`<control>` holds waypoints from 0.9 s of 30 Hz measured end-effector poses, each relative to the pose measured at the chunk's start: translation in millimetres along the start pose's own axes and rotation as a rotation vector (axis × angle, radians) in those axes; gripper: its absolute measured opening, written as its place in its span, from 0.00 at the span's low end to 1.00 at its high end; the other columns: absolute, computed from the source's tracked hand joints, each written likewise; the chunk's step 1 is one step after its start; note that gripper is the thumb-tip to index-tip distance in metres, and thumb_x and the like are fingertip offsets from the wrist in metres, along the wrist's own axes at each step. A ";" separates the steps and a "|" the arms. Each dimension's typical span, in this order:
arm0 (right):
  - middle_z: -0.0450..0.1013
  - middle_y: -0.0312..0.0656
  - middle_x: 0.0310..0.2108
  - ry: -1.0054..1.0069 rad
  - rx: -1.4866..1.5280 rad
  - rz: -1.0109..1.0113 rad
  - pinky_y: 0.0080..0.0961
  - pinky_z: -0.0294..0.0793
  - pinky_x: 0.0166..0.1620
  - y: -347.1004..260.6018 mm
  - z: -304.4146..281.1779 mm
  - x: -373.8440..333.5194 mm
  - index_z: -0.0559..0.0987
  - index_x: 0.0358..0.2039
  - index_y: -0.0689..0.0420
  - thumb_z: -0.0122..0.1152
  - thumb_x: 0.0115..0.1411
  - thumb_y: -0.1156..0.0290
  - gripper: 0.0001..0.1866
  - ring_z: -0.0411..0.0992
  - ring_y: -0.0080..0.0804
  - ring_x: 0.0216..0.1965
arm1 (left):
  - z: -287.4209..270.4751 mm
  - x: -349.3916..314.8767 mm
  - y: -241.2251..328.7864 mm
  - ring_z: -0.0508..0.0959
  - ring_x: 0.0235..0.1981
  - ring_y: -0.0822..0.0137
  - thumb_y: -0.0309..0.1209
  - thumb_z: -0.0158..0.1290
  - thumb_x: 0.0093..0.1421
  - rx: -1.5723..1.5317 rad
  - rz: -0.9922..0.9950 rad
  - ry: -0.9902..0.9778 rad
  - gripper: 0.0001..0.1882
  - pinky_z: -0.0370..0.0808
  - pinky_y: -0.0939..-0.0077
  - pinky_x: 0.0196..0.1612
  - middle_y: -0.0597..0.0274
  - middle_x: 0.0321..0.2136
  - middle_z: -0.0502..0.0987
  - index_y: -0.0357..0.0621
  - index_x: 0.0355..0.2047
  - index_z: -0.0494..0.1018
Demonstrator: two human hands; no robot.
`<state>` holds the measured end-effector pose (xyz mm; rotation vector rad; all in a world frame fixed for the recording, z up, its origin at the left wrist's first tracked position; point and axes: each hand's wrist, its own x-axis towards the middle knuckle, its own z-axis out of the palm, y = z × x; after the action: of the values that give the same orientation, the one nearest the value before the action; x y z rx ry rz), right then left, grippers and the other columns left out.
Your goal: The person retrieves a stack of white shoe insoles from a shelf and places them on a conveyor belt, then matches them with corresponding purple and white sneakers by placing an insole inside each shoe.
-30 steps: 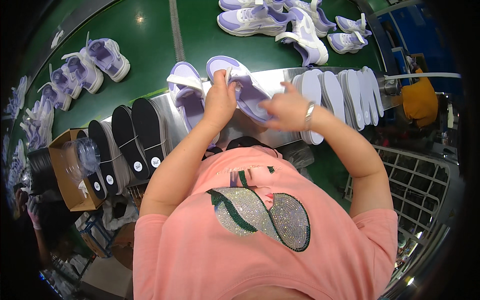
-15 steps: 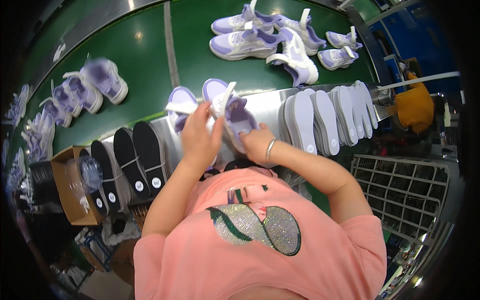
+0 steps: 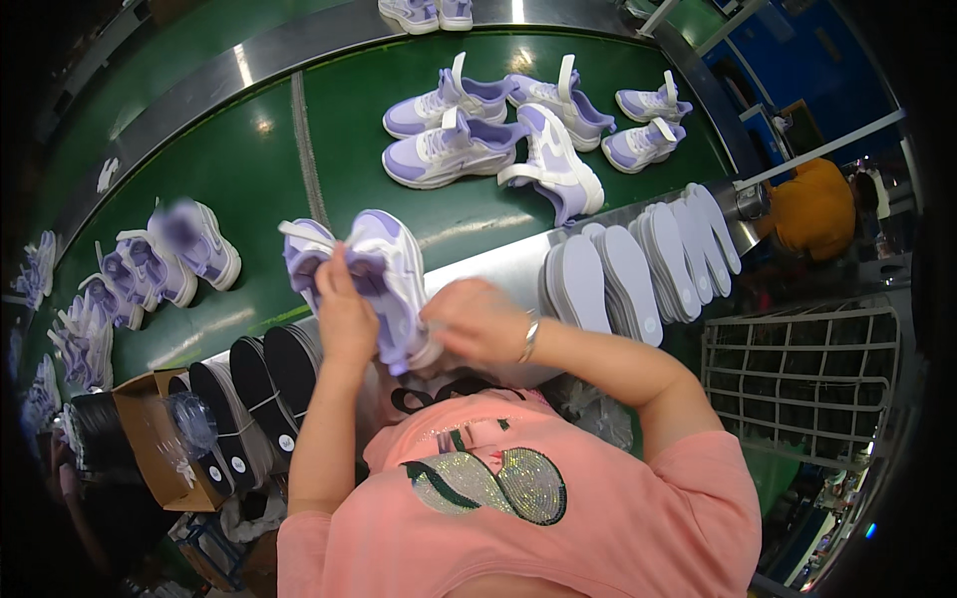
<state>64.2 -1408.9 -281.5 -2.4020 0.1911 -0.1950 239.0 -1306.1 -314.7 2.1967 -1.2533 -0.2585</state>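
Note:
A lilac and white sneaker [image 3: 397,261] is in front of me at the belt's near edge, toe pointing away and opening turned left. My left hand [image 3: 346,317] is closed on its upper at the tongue side. Just right of the heel is my right hand [image 3: 473,321], a bracelet on its wrist. Its fingers are curled in, tips against or very near the shoe's side; whether they pinch anything is hidden. A second matching sneaker [image 3: 301,261] stands immediately left of the first, partly covered by my left fingers.
Grey-white insole stacks [image 3: 603,274] line the metal ledge on the right; black insoles [image 3: 261,374] lie left beside an open cardboard box [image 3: 150,444]. More sneakers [image 3: 454,149] stand on the green belt [image 3: 254,189], with another row [image 3: 150,264] at left. A wire rack [image 3: 797,384] stands right.
The held sneaker has swung so its toe points more directly away. My right hand has come out of its opening to the outer heel side. The whole view has shifted.

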 end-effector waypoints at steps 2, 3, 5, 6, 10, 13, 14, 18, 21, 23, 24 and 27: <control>0.70 0.49 0.34 0.234 -0.072 0.158 0.38 0.65 0.42 40.9 -24.8 -6.4 0.72 0.38 0.57 0.56 0.44 0.66 0.18 0.66 0.47 0.38 | -11.4 31.9 -16.6 0.66 0.44 0.44 0.16 0.42 0.45 0.052 0.016 0.116 0.36 0.66 0.60 0.44 0.44 0.49 0.57 0.46 0.56 0.47; 0.68 0.50 0.39 0.226 -0.200 0.244 0.34 0.64 0.45 73.0 -37.7 -11.1 0.69 0.41 0.60 0.57 0.46 0.68 0.20 0.65 0.46 0.41 | -17.0 50.2 -26.9 0.64 0.47 0.45 0.15 0.42 0.45 0.084 0.025 0.164 0.36 0.64 0.61 0.47 0.44 0.49 0.57 0.44 0.56 0.47; 0.67 0.52 0.39 0.168 -0.368 0.588 0.34 0.64 0.46 116.3 -76.0 -14.5 0.69 0.41 0.62 0.58 0.45 0.67 0.22 0.65 0.48 0.41 | -28.1 85.1 -53.5 0.62 0.50 0.45 0.17 0.45 0.47 0.122 0.119 0.303 0.35 0.61 0.63 0.51 0.43 0.50 0.58 0.42 0.57 0.47; 0.66 0.50 0.42 0.174 -0.484 0.729 0.35 0.63 0.47 141.0 -85.2 -22.8 0.67 0.43 0.61 0.60 0.43 0.65 0.26 0.64 0.46 0.44 | -34.9 96.6 -57.0 0.61 0.50 0.45 0.18 0.46 0.47 0.099 0.045 0.321 0.35 0.59 0.64 0.52 0.43 0.50 0.57 0.40 0.56 0.47; 0.51 0.49 0.55 -0.059 -0.604 1.061 0.47 0.56 0.51 195.2 -95.0 -39.9 0.56 0.54 0.56 0.65 0.38 0.57 0.44 0.47 0.45 0.58 | -26.8 103.6 -45.7 0.60 0.51 0.46 0.23 0.48 0.49 0.118 0.104 0.393 0.30 0.56 0.61 0.53 0.42 0.49 0.59 0.36 0.53 0.53; 0.50 0.47 0.56 -0.017 -0.669 1.002 0.51 0.56 0.51 230.2 -85.9 -37.2 0.55 0.54 0.56 0.62 0.39 0.62 0.41 0.47 0.45 0.58 | 17.0 67.6 -35.5 0.61 0.50 0.47 0.25 0.49 0.50 0.073 0.223 0.347 0.26 0.56 0.59 0.53 0.44 0.47 0.62 0.36 0.50 0.58; 0.50 0.47 0.56 0.004 -0.707 0.967 0.51 0.55 0.51 244.1 -85.7 -36.7 0.55 0.54 0.56 0.61 0.40 0.63 0.41 0.47 0.44 0.58 | 31.3 52.3 -30.6 0.61 0.50 0.48 0.26 0.49 0.49 0.087 0.253 0.287 0.25 0.57 0.60 0.52 0.45 0.47 0.62 0.37 0.49 0.59; 0.73 0.50 0.32 0.415 -0.079 0.742 0.30 0.69 0.40 322.7 -133.6 -50.2 0.71 0.42 0.55 0.51 0.45 0.74 0.20 0.71 0.45 0.35 | 70.2 4.6 -20.6 0.63 0.48 0.50 0.27 0.51 0.47 0.071 0.174 0.039 0.23 0.59 0.61 0.49 0.47 0.47 0.62 0.38 0.45 0.63; 0.73 0.41 0.28 0.274 0.302 0.951 0.25 0.68 0.38 349.3 -159.3 -46.7 0.74 0.38 0.57 0.53 0.47 0.72 0.15 0.70 0.27 0.30 | 90.3 -14.8 -33.5 0.62 0.48 0.51 0.28 0.51 0.46 0.080 0.123 -0.042 0.21 0.58 0.60 0.50 0.49 0.47 0.62 0.39 0.43 0.64; 0.74 0.44 0.30 0.199 0.257 1.018 0.27 0.67 0.39 374.2 -160.7 -49.9 0.75 0.37 0.57 0.54 0.47 0.71 0.14 0.71 0.32 0.32 | 92.7 -14.5 -35.0 0.62 0.48 0.52 0.29 0.51 0.46 0.118 0.163 -0.070 0.21 0.58 0.59 0.50 0.50 0.47 0.62 0.39 0.42 0.64; 0.73 0.45 0.32 0.240 0.136 1.050 0.28 0.67 0.40 380.0 -158.5 -45.1 0.75 0.37 0.57 0.55 0.46 0.69 0.15 0.71 0.34 0.34 | 94.0 -14.2 -34.2 0.62 0.48 0.52 0.29 0.51 0.46 0.106 0.134 -0.056 0.21 0.57 0.59 0.51 0.51 0.47 0.62 0.40 0.42 0.64; 0.73 0.48 0.35 0.203 -0.221 1.146 0.29 0.68 0.43 389.0 -155.8 -28.1 0.75 0.37 0.58 0.59 0.44 0.65 0.18 0.71 0.39 0.37 | 95.0 -13.3 -33.5 0.62 0.48 0.52 0.29 0.51 0.46 0.094 0.121 -0.068 0.20 0.58 0.59 0.51 0.51 0.47 0.62 0.39 0.41 0.65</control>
<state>-26.0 -1791.6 -429.4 -2.0923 1.6636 0.1311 214.3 -1319.8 -412.4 2.1961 -1.4570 -0.2317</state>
